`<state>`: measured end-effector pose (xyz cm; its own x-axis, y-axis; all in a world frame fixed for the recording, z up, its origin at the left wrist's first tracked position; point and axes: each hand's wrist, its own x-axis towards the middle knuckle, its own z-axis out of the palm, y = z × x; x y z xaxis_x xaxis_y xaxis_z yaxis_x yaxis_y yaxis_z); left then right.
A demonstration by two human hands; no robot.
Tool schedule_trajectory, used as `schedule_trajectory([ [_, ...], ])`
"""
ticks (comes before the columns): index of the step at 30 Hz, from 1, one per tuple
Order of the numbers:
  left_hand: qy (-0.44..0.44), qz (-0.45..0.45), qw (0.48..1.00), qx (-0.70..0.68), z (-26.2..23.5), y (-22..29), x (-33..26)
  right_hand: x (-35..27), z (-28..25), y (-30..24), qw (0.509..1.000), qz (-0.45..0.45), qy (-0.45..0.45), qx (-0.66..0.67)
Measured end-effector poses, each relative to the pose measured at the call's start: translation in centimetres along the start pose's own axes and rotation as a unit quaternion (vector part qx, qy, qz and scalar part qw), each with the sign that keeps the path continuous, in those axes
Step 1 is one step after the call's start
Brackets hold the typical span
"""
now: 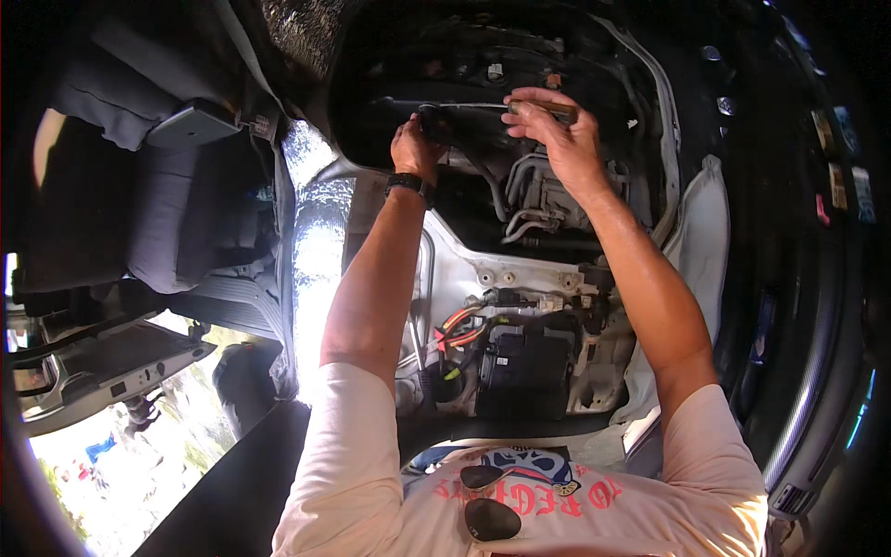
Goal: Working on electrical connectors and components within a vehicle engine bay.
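Note:
My right hand [557,132] is closed round the amber handle of a long screwdriver [473,105]. Its thin metal shaft points left across the dark engine bay, and its tip is lost in the shadow. Just below the shaft is my left hand [416,148], with a black watch on the wrist. Its fingers curl at a dark part, perhaps a hose end, that I cannot make out. Below and between the hands, a dark hose [484,174] curves down toward a grey metal unit with bent pipes [549,197].
Nearer me sit a black box [525,369] and red-and-yellow cables [457,327] in the white metal body. A grey seat [186,200] and shiny foil lining [318,232] are at the left. Dark trim [807,371] bounds the right. Sunglasses [492,517] hang at my shirt.

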<state>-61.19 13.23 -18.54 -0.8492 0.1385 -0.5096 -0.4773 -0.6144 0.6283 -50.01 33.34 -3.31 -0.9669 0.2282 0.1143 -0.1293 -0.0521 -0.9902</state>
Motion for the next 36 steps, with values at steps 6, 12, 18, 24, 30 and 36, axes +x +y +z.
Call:
schedule_trajectory([
  [6, -0.043, -0.102, 0.989, -0.101, 0.6, 0.4, 0.5, 1.5, 0.3, 0.7, 1.000, 0.015, -0.023, 0.007],
  [12, -0.067, -0.023, 0.989, -0.129, 1.3, -1.1, -0.5, 0.1, 0.9, -0.2, 0.994, 0.011, -0.087, -0.058],
  [18, -0.069, -0.040, 0.981, -0.176, 1.6, -1.0, -0.1, -1.1, 0.5, -0.8, 0.982, -0.001, -0.153, -0.108],
  [24, -0.047, 0.016, 0.998, -0.047, 1.9, -1.4, -1.1, -1.0, -0.4, -1.8, 0.967, 0.075, -0.121, -0.210],
  [30, -0.070, 0.053, 0.993, -0.075, 1.0, -2.6, -1.1, 0.2, -1.2, -1.6, 0.982, 0.086, -0.123, -0.111],
  [36, -0.027, 0.061, 0.998, 0.004, 0.8, -2.8, -1.2, 2.5, -2.4, -3.8, 0.962, 0.177, -0.154, -0.141],
])
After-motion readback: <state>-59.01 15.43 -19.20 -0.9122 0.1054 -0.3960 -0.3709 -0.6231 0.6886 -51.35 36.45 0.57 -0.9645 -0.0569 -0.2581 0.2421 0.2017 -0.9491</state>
